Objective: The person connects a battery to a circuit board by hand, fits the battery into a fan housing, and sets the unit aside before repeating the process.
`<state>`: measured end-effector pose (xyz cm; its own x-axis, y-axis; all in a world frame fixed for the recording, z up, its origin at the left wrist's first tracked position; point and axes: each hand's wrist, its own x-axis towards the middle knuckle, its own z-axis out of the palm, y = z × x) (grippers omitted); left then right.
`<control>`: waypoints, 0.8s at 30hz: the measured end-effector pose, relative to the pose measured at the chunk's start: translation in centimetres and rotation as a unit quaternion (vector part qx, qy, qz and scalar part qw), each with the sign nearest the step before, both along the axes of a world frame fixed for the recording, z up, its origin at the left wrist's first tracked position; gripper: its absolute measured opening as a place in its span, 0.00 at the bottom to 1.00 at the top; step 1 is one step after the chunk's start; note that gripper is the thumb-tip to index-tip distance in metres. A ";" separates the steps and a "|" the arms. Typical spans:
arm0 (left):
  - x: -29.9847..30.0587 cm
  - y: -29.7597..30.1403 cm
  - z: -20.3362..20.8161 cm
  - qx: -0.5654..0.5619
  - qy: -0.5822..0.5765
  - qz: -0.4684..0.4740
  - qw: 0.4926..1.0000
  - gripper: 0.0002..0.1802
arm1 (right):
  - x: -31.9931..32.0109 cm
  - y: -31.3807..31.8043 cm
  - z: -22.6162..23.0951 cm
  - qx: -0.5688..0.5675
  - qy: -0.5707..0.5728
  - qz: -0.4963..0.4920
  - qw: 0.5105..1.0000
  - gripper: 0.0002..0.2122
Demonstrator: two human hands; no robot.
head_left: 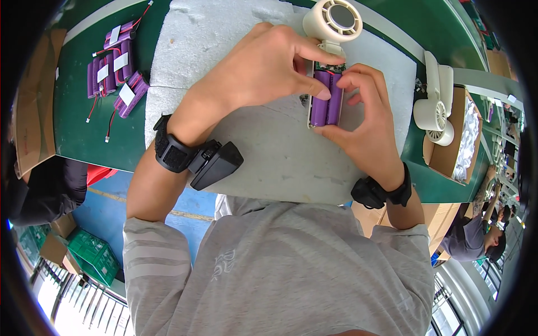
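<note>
A cream handheld fan [332, 22] lies on the foam with its head pointing away from me and its handle uncovered. Inside the handle sits a purple two-cell battery pack [326, 109], below a green circuit board [329, 66] with a bit of red wire. My left hand [266, 67] is closed at the handle's left side, its thumb on the cells and its index finger by the board. My right hand [367, 115] curls round the right side, fingertips at the upper edge and thumb at the bottom end. Some fingers are hidden behind the handle.
White foam sheets [185, 33] cover the green table [73, 131]. Several purple battery packs [120, 61] with wires and white labels lie at the left. More cream fans [430, 115] rest at the right, beside a cardboard box [471, 140] holding white pieces. Other people sit on both sides.
</note>
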<state>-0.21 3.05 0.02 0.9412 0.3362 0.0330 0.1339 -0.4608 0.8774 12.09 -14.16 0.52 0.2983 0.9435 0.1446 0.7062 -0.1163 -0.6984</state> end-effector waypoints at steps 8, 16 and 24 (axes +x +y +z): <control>0.0 -0.3 -0.6 -0.080 -0.007 0.020 0.997 0.24 | 0.6 -0.2 0.4 0.016 0.000 0.056 0.998 0.33; -0.2 -0.5 0.2 -0.063 0.004 0.007 0.998 0.24 | 0.4 -1.0 0.8 -0.009 -0.115 0.104 0.988 0.31; -0.3 0.0 -0.4 -0.050 -0.070 -0.013 0.996 0.25 | 0.2 -0.1 1.6 -0.012 -0.081 0.106 0.991 0.29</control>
<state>-0.55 3.06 -0.38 0.9383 0.3194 0.1327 -0.0050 -0.3711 0.9286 12.25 -14.21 2.08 0.0680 0.9861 0.1516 0.8196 0.0314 -0.5720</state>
